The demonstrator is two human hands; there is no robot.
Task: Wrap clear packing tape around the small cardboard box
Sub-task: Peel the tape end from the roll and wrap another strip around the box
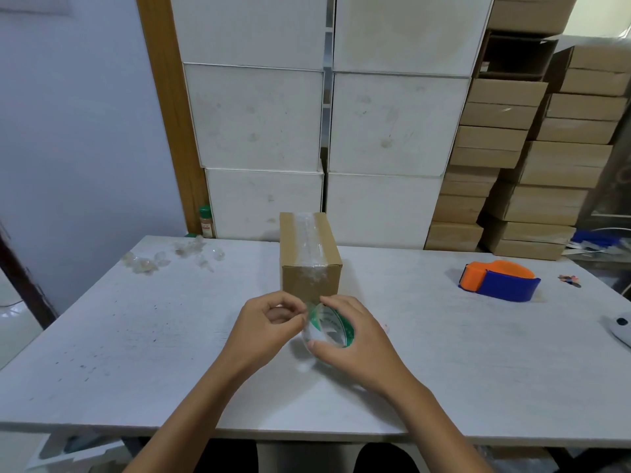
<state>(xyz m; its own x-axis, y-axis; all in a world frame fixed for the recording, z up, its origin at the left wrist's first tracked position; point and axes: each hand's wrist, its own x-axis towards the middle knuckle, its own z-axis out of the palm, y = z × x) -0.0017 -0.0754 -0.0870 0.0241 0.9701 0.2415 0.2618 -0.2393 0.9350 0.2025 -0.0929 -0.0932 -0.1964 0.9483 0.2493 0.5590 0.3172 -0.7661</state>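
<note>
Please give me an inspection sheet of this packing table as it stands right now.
Surface: white table, scuffed and speckled.
Job's things: cardboard box upright, tape already along its top; tape roll in front of it.
Clutter: crumpled tape scraps; orange and blue dispenser, unused.
Grippers: right hand holds the roll; left hand pinches at its edge.
Cables: nothing seen.
Surroundings: stacked white boxes, brown cartons.

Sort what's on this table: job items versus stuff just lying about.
In use: small cardboard box; clear tape roll, gripped by right hand; left hand pinching at its edge.

Lying about: orange-and-blue tape dispenser; crumpled clear scraps; green-capped bottle.
</note>
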